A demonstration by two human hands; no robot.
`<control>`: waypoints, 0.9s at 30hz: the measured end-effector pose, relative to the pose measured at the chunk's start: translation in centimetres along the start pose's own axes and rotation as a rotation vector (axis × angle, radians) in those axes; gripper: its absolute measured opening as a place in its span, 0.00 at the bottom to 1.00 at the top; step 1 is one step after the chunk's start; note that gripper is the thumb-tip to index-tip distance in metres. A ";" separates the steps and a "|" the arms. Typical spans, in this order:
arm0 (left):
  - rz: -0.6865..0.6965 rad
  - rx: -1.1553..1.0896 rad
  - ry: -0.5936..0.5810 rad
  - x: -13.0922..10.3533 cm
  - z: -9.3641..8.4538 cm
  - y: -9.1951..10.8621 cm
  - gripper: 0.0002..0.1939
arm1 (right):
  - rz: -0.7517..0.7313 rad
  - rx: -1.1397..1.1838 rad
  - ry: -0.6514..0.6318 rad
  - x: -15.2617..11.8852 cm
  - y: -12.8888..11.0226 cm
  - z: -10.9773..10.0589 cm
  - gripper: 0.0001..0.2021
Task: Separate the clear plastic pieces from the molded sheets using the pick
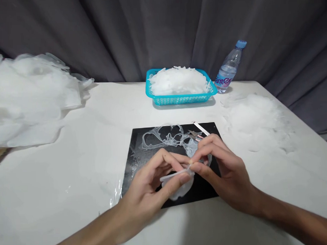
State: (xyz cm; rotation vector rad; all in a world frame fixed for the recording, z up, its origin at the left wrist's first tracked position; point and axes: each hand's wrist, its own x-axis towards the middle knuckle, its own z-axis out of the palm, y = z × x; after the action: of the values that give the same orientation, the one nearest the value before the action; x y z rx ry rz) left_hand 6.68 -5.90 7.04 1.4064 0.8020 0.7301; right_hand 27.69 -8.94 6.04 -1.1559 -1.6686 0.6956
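Note:
My left hand (158,184) pinches a translucent white rubbery piece (182,189) between thumb and fingers, above the black board (130,163). My right hand (222,167) is closed, thumb and index finger pressed together on the edge of the same piece. Beyond the hands, on the board, lie thin translucent cut-out scraps (153,137). A small metal cutting tool (195,135) and a white strip (201,128) rest near the board's back right, partly behind my right hand.
A turquoise basket (181,99) heaped with white pieces stands at the back of the white table (73,177). A water bottle (227,71) is beside it. Stacked translucent sheets (24,103) lie at left, a pile of white scraps (258,118) at right. Behind hangs a grey curtain (148,29).

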 end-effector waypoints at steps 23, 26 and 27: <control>-0.002 0.020 0.062 1.1 -0.9 -0.9 0.04 | 0.000 0.071 -0.077 0.7 0.5 -0.2 0.03; -0.032 -0.011 0.012 1.2 -1.0 -0.9 0.06 | 0.004 0.096 -0.091 0.8 0.6 -0.2 0.03; -0.045 -0.018 -0.012 1.2 -1.0 -0.8 0.07 | 0.001 0.105 -0.091 0.8 0.5 -0.2 0.03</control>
State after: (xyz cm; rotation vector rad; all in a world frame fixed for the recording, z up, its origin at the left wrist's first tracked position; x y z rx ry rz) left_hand 6.54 -4.37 6.13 1.3710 0.8131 0.6920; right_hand 27.99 -8.03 5.95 -1.0643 -1.6865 0.8374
